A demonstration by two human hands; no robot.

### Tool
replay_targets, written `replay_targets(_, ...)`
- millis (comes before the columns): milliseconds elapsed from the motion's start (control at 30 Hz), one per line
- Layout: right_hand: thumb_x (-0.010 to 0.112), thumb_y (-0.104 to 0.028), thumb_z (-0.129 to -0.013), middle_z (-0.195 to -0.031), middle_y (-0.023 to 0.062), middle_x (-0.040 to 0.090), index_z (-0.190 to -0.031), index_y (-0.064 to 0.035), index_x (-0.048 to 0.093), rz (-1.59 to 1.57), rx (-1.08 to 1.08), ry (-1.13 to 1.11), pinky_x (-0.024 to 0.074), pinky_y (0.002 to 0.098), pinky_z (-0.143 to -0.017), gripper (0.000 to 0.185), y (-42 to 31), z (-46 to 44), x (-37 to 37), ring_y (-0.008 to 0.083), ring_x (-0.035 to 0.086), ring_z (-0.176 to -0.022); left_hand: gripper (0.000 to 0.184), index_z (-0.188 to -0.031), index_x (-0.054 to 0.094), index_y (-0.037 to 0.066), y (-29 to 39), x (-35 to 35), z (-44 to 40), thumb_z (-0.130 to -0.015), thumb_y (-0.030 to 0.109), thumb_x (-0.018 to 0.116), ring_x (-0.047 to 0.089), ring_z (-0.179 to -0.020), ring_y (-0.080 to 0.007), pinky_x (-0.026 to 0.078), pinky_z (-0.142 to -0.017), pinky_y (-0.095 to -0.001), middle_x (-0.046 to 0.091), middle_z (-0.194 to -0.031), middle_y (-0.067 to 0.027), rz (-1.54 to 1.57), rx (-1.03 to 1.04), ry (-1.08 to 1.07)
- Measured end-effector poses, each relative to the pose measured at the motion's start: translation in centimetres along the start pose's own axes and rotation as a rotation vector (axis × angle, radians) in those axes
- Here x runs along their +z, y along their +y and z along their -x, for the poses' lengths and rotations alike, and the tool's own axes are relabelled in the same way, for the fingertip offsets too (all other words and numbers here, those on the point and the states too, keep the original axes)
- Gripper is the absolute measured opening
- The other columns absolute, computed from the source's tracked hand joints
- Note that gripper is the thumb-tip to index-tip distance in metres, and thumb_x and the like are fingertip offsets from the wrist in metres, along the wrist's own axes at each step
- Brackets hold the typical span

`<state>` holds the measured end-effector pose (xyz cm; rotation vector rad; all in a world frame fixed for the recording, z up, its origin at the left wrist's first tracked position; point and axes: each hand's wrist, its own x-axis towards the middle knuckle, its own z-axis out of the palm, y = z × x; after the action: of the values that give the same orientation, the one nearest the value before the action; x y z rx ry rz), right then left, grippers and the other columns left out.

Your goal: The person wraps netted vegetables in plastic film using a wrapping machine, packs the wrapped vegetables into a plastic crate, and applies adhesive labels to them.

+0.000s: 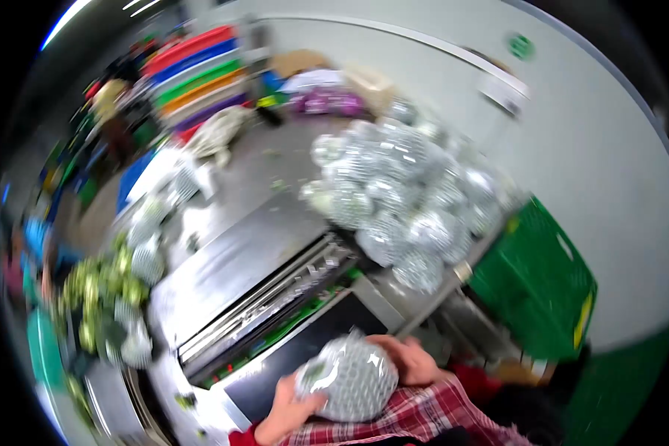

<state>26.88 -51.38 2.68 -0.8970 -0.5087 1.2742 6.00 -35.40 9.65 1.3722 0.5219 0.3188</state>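
Observation:
Between my two hands is a round bundle (353, 379) in white foam netting under shiny clear film, probably produce; its contents are not clear. My left hand (288, 407) grips its left side, thumb lying across the front. On the other side my right hand (410, 361) is closed against its upper right, some fingers hidden behind it. The bundle is just above a red plaid cloth (431, 412) at my lap. Beyond it lies the dark plate (305, 360) of a metal wrapping machine (264, 312).
A large heap of similar film-wrapped bundles (401, 189) covers the right of the steel table (253, 175). A green crate (535, 279) stands at its right edge. Green produce (100, 293) is piled at left. Stacked coloured crates (193, 78) stand behind; people (111, 111) are farther back.

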Motion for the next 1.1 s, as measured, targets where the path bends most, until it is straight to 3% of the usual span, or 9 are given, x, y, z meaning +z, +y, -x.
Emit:
replay_targets(233, 0.036, -0.050, -0.100, -0.138, 0.0118, 0.050, -0.139, -0.0054, 0.045, -0.260, -0.591, 0.066, 0.0408, 0.0432, -0.105, 0.060, -14.8, -8.9, -10.9, 0.0259, 0.050, -0.122, 0.053, -0.133, 0.045, 0.000, 1.9, 4.3, -11.5, -0.091, 0.027, 0.065, 0.061, -0.107, -0.0227, 0.050, -0.091, -0.0341, 0.063, -0.115, -0.0145, -0.094, 0.263, -0.284)
replay_targets(367, 0.049, -0.056, -0.093, -0.140, 0.0098, 0.049, -0.140, -0.0088, 0.045, -0.083, -0.715, 0.829, 0.0416, 0.0462, -0.102, 0.066, -28.6, -16.1, -19.2, 0.0286, 0.052, -0.122, 0.039, -0.110, 0.064, 0.001, 2.5, -4.0, -11.9, -0.084, 0.030, 0.073, 0.066, -0.086, -0.0302, 0.054, -0.074, -0.0353, 0.066, -0.102, -0.0159, -0.652, 0.334, 0.125)
replay_targets(500, 0.056, -0.048, -0.092, -0.136, 0.0224, 0.049, -0.134, 0.0002, 0.049, 1.328, 0.041, 1.222, 0.0415, 0.0458, -0.101, 0.064, -36.1, -22.1, -45.5, 0.0373, 0.052, -0.117, 0.035, -0.106, 0.064, 0.002, 0.2, -15.5, -13.1, -0.083, 0.028, 0.073, 0.065, -0.089, -0.0318, 0.053, -0.076, -0.0380, 0.066, -0.100, -0.0159, -0.952, 0.362, 0.455)
replay_targets(600, 0.058, -0.037, -0.094, -0.134, 0.0265, 0.049, -0.131, 0.0049, 0.050, 2.141, -0.401, 1.549, 0.0400, 0.0444, -0.102, 0.057, -36.8, -28.2, -34.2, 0.0406, 0.050, -0.119, 0.036, -0.104, 0.062, 0.002, 0.2, -24.6, -13.7, -0.082, 0.028, 0.072, 0.062, -0.096, -0.0349, 0.051, -0.083, -0.0412, 0.065, -0.104, -0.0162, -1.252, 0.393, 0.688)
replay_targets(633, 0.061, -0.027, -0.093, -0.134, 0.0211, 0.051, -0.132, 0.0055, 0.048, 2.156, -0.993, 1.147, 0.0417, 0.0442, -0.100, 0.052, -35.6, -32.7, -26.7, 0.0334, 0.051, -0.120, 0.038, -0.105, 0.062, 0.002, 0.0, -27.5, -14.2, -0.082, 0.030, 0.072, 0.061, -0.097, -0.0354, 0.050, -0.085, -0.0422, 0.064, -0.106, -0.0168, -1.313, 0.313, 0.746)
replay_targets(733, 0.067, -0.011, -0.086, -0.125, 0.0136, 0.058, -0.129, -0.0004, 0.053, 1.241, -0.719, 0.091, 0.0442, 0.0333, -0.097, 0.046, -22.2, -47.1, -2.0, 0.0226, 0.057, -0.112, 0.044, -0.109, 0.060, 0.000, -2.1, -33.6, -16.2, -0.084, 0.036, 0.068, 0.058, -0.098, -0.0366, 0.045, -0.087, -0.0442, 0.061, -0.111, -0.0194, -1.478, 0.203, 0.885)
replay_targets(833, 0.072, -0.021, -0.078, -0.123, 0.0183, 0.056, -0.131, -0.0051, 0.051, 1.577, -1.000, -0.488, 0.0455, 0.0412, -0.096, 0.059, -7.7, -60.1, 10.1, 0.0350, 0.054, -0.115, 0.040, -0.096, 0.065, -0.001, -2.6, -33.7, -17.2, -0.086, 0.038, 0.066, 0.060, -0.085, -0.0343, 0.045, -0.080, -0.0425, 0.064, -0.090, -0.0174, -1.339, 0.079, 0.852)
replay_targets(1033, 0.082, -0.024, -0.060, -0.144, 0.0212, 0.042, -0.144, -0.0177, 0.040, 1.954, -1.086, -0.521, 0.0340, 0.0441, -0.111, 0.094, 10.0, -85.5, 18.8, 0.0382, 0.041, -0.133, 0.036, -0.081, 0.063, 0.003, -2.6, -34.7, -17.2, -0.082, 0.038, 0.070, 0.059, -0.067, -0.0322, 0.044, -0.065, -0.0418, 0.059, -0.066, -0.0118, -1.224, 0.067, 0.788)
replay_targets(1100, 0.093, -0.034, -0.045, -0.156, 0.0171, 0.023, -0.152, -0.0301, 0.020, 2.412, -0.614, -0.419, 0.0311, 0.0500, -0.112, 0.130, 11.8, -90.2, 19.5, 0.0428, 0.026, -0.141, 0.038, -0.081, 0.062, 0.004, -2.4, -35.4, -17.0, -0.082, 0.041, 0.070, 0.058, -0.065, -0.0290, 0.042, -0.063, -0.0384, 0.059, -0.068, -0.0103, -1.238, 0.040, 0.763)
